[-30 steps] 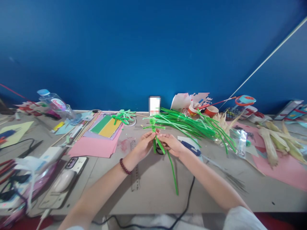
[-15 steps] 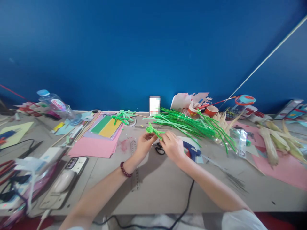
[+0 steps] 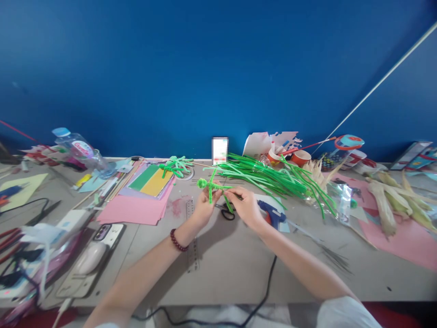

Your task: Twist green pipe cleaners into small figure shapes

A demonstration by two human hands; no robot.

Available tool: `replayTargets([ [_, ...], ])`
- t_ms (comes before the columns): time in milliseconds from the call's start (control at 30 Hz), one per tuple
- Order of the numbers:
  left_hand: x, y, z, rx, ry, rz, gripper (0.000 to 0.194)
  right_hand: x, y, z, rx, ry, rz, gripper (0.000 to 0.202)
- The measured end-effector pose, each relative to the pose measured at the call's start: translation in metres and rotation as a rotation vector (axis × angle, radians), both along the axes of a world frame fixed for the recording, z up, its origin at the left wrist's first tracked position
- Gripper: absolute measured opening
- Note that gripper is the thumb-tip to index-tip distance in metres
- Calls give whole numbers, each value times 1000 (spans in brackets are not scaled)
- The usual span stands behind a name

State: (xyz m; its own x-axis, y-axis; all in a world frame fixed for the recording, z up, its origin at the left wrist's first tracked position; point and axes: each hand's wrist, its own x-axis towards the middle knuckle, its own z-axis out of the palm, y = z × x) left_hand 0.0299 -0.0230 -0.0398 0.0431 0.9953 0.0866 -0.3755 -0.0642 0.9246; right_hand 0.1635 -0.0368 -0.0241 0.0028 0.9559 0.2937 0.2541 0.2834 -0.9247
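Between my hands is a small bright green pipe-cleaner figure (image 3: 210, 186), with a coiled round head at its left end and limbs sticking up and down. My left hand (image 3: 205, 203) is closed on its middle from below, the fingertips partly behind it. Two strands run right from the body, and my right hand (image 3: 244, 202) pinches one of them near its end. Black-handled scissors (image 3: 228, 213) lie on the table under the figure. Just right of my right hand rests a blue glue gun (image 3: 273, 214). A clear ruler (image 3: 192, 241) lies below my left wrist.
A heap of green pipe cleaners (image 3: 266, 175) lies at the back right. Left of my hands are pink paper sheets (image 3: 136, 209) and another green pipe-cleaner piece (image 3: 177, 166). Nearer on the left is a phone (image 3: 92, 259). Corn husks (image 3: 392, 200) lie far right; a black cable (image 3: 268, 291) crosses the front edge.
The figure has turned so its head points left and its limbs show spread. My right hand has shifted slightly and now pinches a strand farther from the body.
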Motion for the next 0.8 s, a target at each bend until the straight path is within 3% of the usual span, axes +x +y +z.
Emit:
replayTargets([
  [100, 1, 0, 1, -34, -114, -72, 16, -8, -1, -4, -297, 343, 60, 32],
  [200, 4, 1, 2, -133, -262, -173, 21, -14, -2, -8, -476, 604, 118, 34],
  [433, 4, 4, 5, -246, -388, -281, 21, -12, 1, -6, -681, 797, 245, 36],
  [500, 4, 5, 3, -246, -372, -264, 20, -11, 3, -6, -639, 758, 233, 36],
  [600, 4, 4, 1, -247, -330, -223, 17, -9, 6, -9, -486, 598, 81, 31],
  [800, 6, -2, 1, -234, -246, -142, 14, -2, 1, -7, 58, 28, -65, 18],
])
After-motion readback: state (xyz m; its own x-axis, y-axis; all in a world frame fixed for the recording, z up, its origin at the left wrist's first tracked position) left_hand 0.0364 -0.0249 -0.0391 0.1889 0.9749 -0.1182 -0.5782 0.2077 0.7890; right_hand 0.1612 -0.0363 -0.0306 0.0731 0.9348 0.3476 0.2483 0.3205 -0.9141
